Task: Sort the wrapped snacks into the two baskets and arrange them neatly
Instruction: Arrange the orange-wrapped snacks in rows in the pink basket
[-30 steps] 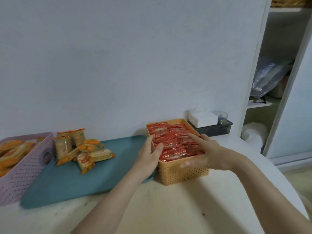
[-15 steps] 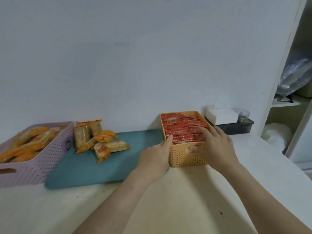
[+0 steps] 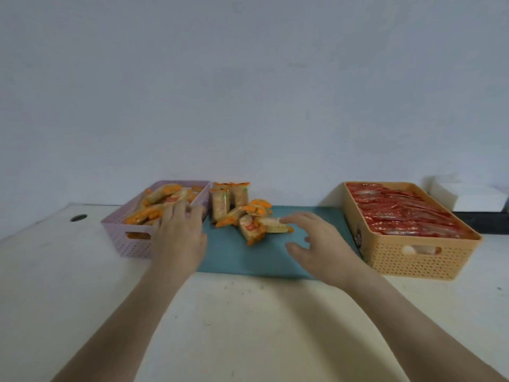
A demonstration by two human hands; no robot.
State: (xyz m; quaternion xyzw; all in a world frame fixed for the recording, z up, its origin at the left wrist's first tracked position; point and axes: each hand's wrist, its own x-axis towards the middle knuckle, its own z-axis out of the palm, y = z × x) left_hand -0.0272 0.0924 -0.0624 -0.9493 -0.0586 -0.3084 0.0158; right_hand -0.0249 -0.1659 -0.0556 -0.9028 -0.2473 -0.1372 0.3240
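A lilac basket (image 3: 121, 239) at the left holds several orange-wrapped snacks (image 3: 162, 199). More orange-wrapped snacks (image 3: 242, 213) lie in a loose pile on the blue mat (image 3: 248, 257). At the right an orange basket (image 3: 413, 257) is filled with rows of red-wrapped snacks (image 3: 399, 213). My left hand (image 3: 179, 235) rests with relaxed fingers on the lilac basket's right front corner. Above the mat, my right hand (image 3: 316, 244) has its fingers spread, and the fingertips touch the nearest snack of the pile. Neither hand holds anything.
The baskets and mat stand on a cream table (image 3: 248, 326) against a pale wall. A round cable hole (image 3: 78, 217) is at the table's far left. A white box (image 3: 468, 197) on a dark tray (image 3: 484, 223) sits behind the orange basket.
Both hands left the orange basket and moved left. The left hand now lies on the lilac basket, the right reaches the snack pile. The view swung left.
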